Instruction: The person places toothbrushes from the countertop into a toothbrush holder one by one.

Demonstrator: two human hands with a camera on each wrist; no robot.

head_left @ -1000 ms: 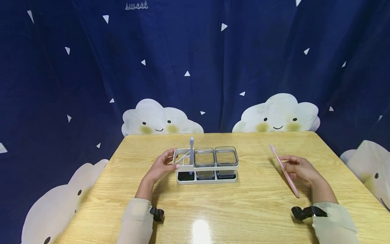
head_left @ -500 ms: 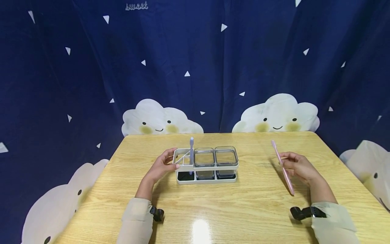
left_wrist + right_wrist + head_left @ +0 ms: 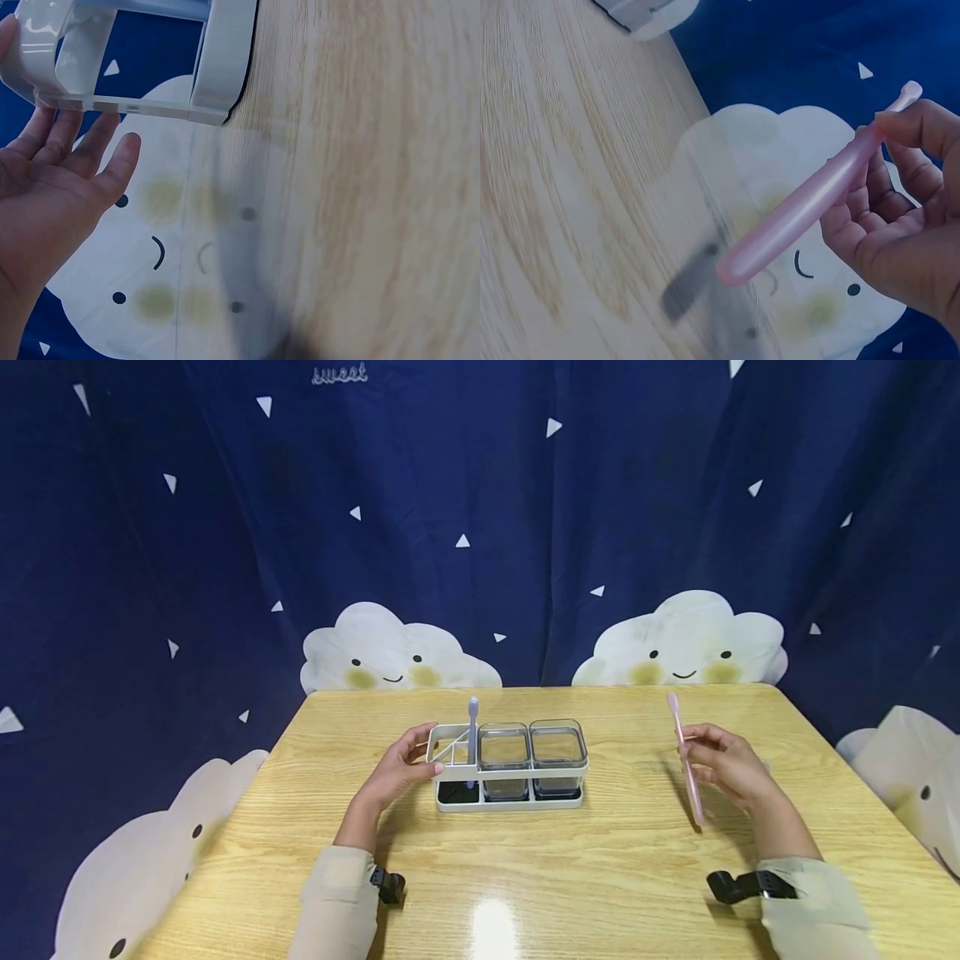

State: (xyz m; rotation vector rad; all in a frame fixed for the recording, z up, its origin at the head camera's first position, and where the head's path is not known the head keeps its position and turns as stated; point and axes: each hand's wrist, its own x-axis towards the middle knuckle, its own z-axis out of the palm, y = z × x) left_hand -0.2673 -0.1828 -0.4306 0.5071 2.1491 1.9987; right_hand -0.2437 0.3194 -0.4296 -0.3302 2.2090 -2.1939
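In the head view a white toothbrush holder (image 3: 510,805) stands mid-table, with two clear square cups, the left cup (image 3: 504,750) and the right cup (image 3: 558,747), in its slots. A purple toothbrush (image 3: 472,727) stands upright in its divided left part. My left hand (image 3: 401,768) grips the holder's left end, thumb at the front and fingers behind; the left wrist view shows the fingertips at the holder's side (image 3: 221,67). My right hand (image 3: 729,767) pinches a pink toothbrush (image 3: 802,206) between thumb and fingers, handle end down and head up, above the table's right side.
The wooden table (image 3: 600,877) reaches back to a dark blue curtain (image 3: 480,485) printed with white clouds and triangles. A black camera strap sits on each wrist, the left one (image 3: 387,885) and the right one (image 3: 750,885).
My right hand has shifted slightly left, and the pink toothbrush has swung closer to upright, its lower end moving left and up. The left hand and holder stay in place.
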